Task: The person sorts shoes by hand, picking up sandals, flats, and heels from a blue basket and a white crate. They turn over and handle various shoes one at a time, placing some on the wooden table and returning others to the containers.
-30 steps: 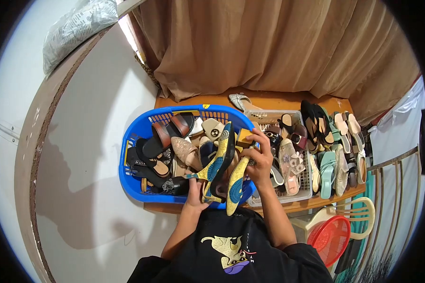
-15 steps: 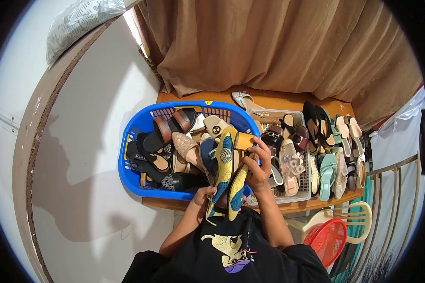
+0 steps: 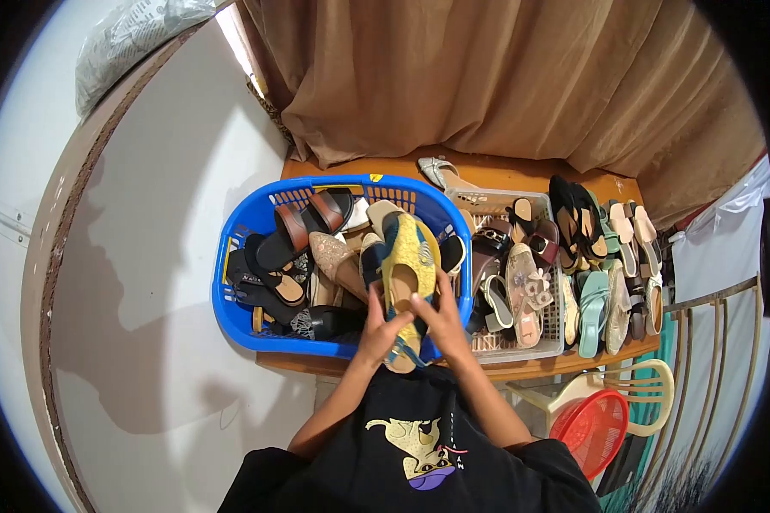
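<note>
Both hands grip a pair of yellow and blue shoes pressed together, over the right part of the blue basket and its near rim. My left hand is closed on their left side, and my right hand on their right side, with the thumb near the opening of the upper shoe. The second shoe is mostly hidden beneath. Inside the blue basket lie several shoes, among them brown-strapped black slides, a glittery beige pointed shoe and black sandals.
A clear plastic basket with several shoes stands right of the blue one on the wooden table. Rows of sandals lie farther right. A red basket rests on a cream chair. A brown curtain hangs behind.
The yellow and blue shoes have been turned and brought together, with the upper shoe's opening now showing. My right hand has moved down and left from the heels to the shoes' side.
</note>
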`<state>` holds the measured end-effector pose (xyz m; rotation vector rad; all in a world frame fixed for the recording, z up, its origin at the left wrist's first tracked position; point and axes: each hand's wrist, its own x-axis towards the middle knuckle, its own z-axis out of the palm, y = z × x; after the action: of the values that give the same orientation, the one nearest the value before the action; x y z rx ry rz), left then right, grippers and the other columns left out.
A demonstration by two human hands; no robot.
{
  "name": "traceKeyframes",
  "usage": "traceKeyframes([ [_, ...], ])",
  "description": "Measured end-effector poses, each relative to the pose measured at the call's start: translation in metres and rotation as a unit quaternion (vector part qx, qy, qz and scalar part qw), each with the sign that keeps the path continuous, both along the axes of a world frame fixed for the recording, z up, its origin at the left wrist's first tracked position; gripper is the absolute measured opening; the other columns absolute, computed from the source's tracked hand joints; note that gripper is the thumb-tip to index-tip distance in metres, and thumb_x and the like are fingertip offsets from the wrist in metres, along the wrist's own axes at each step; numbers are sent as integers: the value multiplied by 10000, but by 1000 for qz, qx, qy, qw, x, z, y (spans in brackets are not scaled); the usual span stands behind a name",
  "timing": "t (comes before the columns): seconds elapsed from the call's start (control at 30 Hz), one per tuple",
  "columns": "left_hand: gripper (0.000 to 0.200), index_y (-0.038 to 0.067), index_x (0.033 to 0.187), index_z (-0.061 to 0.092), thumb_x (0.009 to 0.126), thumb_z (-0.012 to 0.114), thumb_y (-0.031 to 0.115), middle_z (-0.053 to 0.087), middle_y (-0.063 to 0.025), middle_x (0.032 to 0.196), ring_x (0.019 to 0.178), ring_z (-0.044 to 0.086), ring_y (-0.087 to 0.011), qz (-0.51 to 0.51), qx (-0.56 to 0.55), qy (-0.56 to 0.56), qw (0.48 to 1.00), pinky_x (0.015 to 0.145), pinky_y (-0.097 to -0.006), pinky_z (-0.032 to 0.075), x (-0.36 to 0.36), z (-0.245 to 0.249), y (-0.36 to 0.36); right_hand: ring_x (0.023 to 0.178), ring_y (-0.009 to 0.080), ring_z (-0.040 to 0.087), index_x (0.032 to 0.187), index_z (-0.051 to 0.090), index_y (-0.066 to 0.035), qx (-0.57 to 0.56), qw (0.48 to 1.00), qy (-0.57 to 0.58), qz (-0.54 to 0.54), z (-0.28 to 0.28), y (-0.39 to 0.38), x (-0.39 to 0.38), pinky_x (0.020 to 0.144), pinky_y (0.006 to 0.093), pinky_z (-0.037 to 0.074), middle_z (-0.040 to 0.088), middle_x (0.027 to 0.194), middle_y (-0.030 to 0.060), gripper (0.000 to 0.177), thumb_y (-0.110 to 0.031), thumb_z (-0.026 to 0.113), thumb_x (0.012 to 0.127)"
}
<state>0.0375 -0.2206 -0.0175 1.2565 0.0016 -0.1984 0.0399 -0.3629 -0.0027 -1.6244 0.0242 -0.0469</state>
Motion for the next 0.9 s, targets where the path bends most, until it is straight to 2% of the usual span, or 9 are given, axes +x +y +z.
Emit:
traceKeyframes([
  [0.07, 653, -2, 1422, 343, 922, 721, 182, 512, -202, 1351, 1259, 529, -281, 5, 93, -42, 995, 1091, -407, 409, -11, 2, -13, 1277, 228, 519, 1515, 376, -3, 149, 987, 15, -57, -1, 8, -6, 1097, 356, 406, 531, 1405, 151, 600, -221, 616, 1011],
  [0.23, 800, -37, 1393, 344, 874, 766, 401, 513, -236, 1343, 1267, 526, -312, -19, 101, -90, 991, 1100, -420, 393, -15, 14, -2, 1275, 227, 518, 1472, 441, -3, 174, 984, 14, -36, 2, 2, -6, 1094, 354, 399, 543, 1380, 126, 517, -216, 590, 1025],
  [0.37, 880, -52, 1384, 347, 834, 779, 482, 522, -243, 1326, 1249, 539, -319, -11, 106, -105, 989, 1099, -425, 395, -16, 21, -1, 1274, 224, 518, 1472, 447, 1, 131, 990, -23, -47, -23, 2, -5, 1101, 352, 388, 550, 1357, 122, 517, -231, 582, 1030],
  [0.43, 953, -35, 1436, 306, 799, 767, 503, 499, -231, 1358, 1300, 485, -306, -41, 150, -99, 983, 1137, -423, 340, -17, 24, 0, 1272, 220, 518, 1486, 442, 5, 160, 986, -11, -34, -15, 1, -5, 1106, 351, 382, 556, 1344, 116, 531, -237, 573, 1032],
  [0.53, 999, -38, 1428, 312, 786, 772, 574, 501, -229, 1356, 1303, 483, -299, -44, 163, -127, 977, 1141, -421, 335, -16, 27, 1, 1273, 221, 519, 1510, 420, 3, 192, 981, -2, -12, -1, -3, -5, 1102, 349, 385, 556, 1354, 113, 553, -249, 566, 1040],
  [0.57, 1050, -62, 1393, 355, 757, 800, 646, 539, -270, 1325, 1268, 545, -350, -29, 149, -132, 980, 1112, -437, 392, -16, 21, 2, 1265, 219, 521, 1505, 425, -3, 230, 972, 3, -39, 6, 1, -7, 1098, 349, 389, 557, 1362, 110, 541, -256, 563, 1046],
  [0.67, 1114, -61, 1410, 343, 742, 788, 711, 534, -267, 1333, 1272, 541, -357, -40, 149, -145, 977, 1119, -443, 385, -18, 21, 3, 1253, 207, 521, 1492, 422, -11, 200, 979, -2, -41, -8, -5, -7, 1096, 347, 391, 552, 1371, 106, 548, -303, 559, 1049],
  [0.73, 1136, -58, 1424, 333, 740, 789, 726, 530, -260, 1336, 1272, 538, -355, -34, 171, -156, 972, 1123, -445, 381, -21, 22, 1, 1253, 205, 520, 1502, 407, -14, 212, 976, 7, -45, -1, -7, -9, 1098, 345, 387, 549, 1375, 105, 567, -319, 556, 1048],
  [0.9, 1014, -41, 1404, 369, 781, 826, 615, 552, -232, 1307, 1249, 549, -310, -31, 135, -143, 980, 1101, -419, 401, -22, 27, 3, 1353, 234, 472, 1557, 318, -29, 249, 967, -4, -48, -21, -15, -7, 1149, 359, 339, 472, 1487, 129, 574, -356, 451, 1106],
])
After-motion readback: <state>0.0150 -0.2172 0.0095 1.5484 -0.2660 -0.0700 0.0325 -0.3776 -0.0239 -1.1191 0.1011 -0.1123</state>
